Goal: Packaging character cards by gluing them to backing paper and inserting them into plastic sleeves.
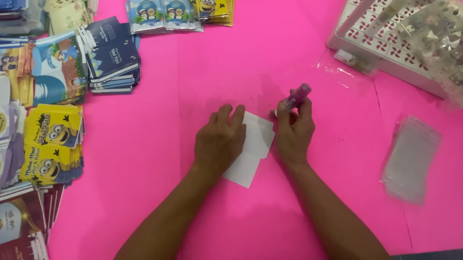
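Observation:
My left hand [220,141] lies flat, fingers spread, pressing on a small white folded paper [254,150] in the middle of the pink table. My right hand [295,134] is just right of the paper and grips a purple glue stick [297,95], tilted with its lower tip close to the paper's upper right edge. The paper's left part is hidden under my left hand.
Stacks of printed colourful envelopes [55,141] line the left edge, dark blue ones [112,57] behind them. More packs [181,9] lie at the top. A white basket [380,24] with plastic bags stands at the upper right; a pile of clear sleeves [411,156] lies right.

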